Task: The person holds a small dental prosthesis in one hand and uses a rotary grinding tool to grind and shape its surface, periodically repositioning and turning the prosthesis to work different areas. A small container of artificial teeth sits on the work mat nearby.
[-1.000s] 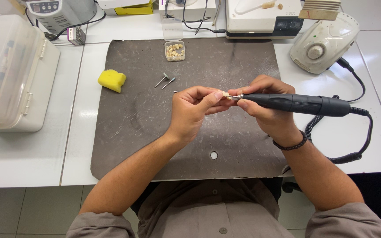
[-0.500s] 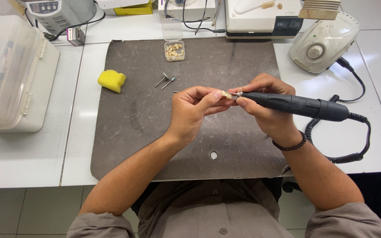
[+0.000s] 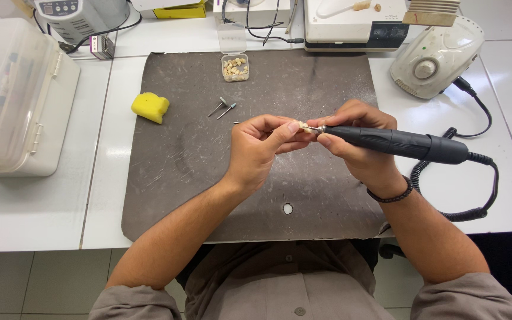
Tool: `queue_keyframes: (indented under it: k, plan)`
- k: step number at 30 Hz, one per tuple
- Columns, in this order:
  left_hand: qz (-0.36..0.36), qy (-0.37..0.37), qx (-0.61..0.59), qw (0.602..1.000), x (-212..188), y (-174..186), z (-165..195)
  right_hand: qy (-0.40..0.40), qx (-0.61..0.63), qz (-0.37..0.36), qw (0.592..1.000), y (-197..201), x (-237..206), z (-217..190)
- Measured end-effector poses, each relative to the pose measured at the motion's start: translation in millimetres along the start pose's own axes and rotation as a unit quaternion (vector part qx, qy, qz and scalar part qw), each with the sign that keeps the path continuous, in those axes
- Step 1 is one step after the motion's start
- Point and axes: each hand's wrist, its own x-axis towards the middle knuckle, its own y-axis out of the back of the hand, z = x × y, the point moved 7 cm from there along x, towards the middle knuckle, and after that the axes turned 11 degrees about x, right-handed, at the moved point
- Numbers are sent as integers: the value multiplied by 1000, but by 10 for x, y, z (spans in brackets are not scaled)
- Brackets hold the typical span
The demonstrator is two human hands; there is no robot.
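Observation:
My left hand [image 3: 262,148] pinches a small pale tooth-like piece [image 3: 303,125] between thumb and fingertips above the dark work mat [image 3: 185,160]. My right hand [image 3: 357,145] grips a black rotary handpiece [image 3: 404,143], its metal tip touching the small piece. A coiled black cable [image 3: 475,195] runs from the handpiece's rear toward the white control unit [image 3: 437,56] at the back right.
On the mat lie a yellow sponge [image 3: 150,107], two small burs [image 3: 223,109] and a small open clear box of pale pieces [image 3: 235,68]. A translucent plastic case [image 3: 13,98] stands at the left. Machines and cables line the back edge.
Both hands and the handpiece stay nearly still; the handpiece's rear end has shifted slightly lower and the cable moved a little with it.

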Motion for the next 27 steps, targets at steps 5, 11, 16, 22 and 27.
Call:
queue_keyframes:
  k: [5,11,16,22,27]
  plan:
    - [1,-4,-3,1000,-9,-5,18,-6,2,5,1000,18,-10,8]
    - [-6,-52,25,998,-47,-24,95,9,6,9,1000,48,-15,-2]
    - [-10,-77,43,996,-57,-52,130,16,-9,9,1000,23,-22,-42]
    - [-13,-61,27,998,-52,-57,113,27,-15,-5,999,-30,-2,-92]
    - [-11,-64,23,998,-49,-55,108,25,-45,-15,999,-44,-1,-101]
